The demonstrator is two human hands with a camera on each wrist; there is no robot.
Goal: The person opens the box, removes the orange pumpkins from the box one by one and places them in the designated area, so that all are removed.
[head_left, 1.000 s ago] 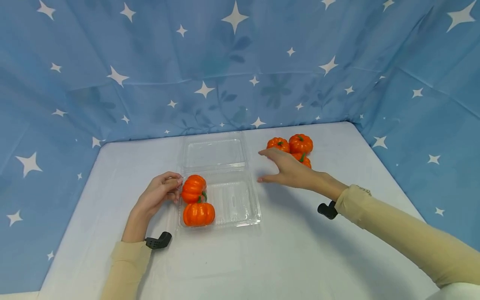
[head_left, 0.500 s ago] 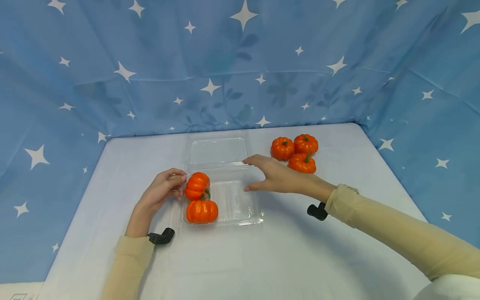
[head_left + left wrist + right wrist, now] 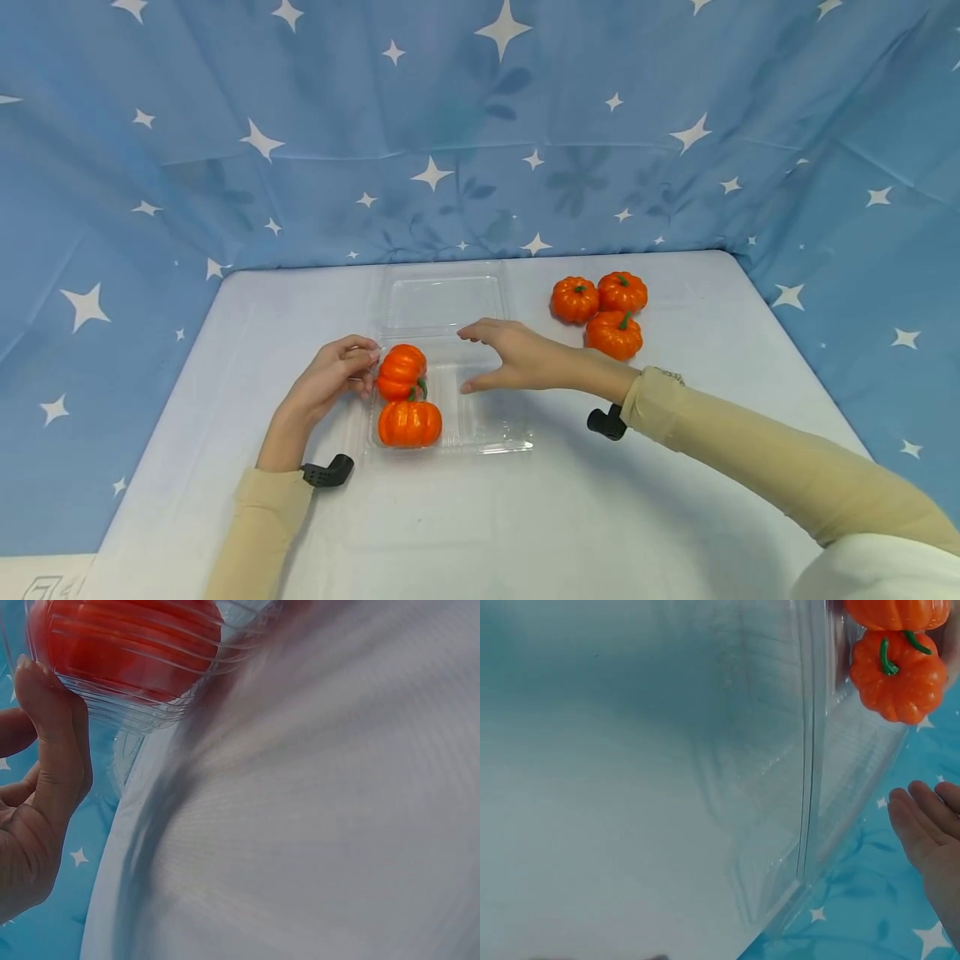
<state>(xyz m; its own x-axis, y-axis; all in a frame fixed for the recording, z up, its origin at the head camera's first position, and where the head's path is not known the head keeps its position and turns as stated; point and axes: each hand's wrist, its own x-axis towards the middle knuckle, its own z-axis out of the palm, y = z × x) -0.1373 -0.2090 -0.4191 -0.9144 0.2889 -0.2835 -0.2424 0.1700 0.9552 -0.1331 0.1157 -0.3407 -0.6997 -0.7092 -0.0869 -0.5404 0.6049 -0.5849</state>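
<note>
A clear plastic clamshell container (image 3: 491, 433) lies with its lid (image 3: 446, 300) folded back on the white table. Two small orange toy pumpkins (image 3: 409, 424) sit along its left side, stems meeting. My left hand (image 3: 330, 375), fingers bent, pinches the container's left rim beside the upper pumpkin (image 3: 401, 372); in the left wrist view a fingertip touches the ribbed wall. Over the container's right half hovers my right hand (image 3: 528, 357), thumb and fingers spread, holding nothing. The right wrist view has its fingers (image 3: 915, 825) extended beside the container.
Three more orange pumpkins (image 3: 575, 300) stand grouped at the table's back right, just beyond the right forearm. A blue star-patterned curtain (image 3: 480, 125) borders the table (image 3: 450, 525) at the back and sides.
My right hand has moved left from beside the three pumpkins to above the container, staying spread. My left hand keeps its place at the rim. The head view has shifted slightly.
</note>
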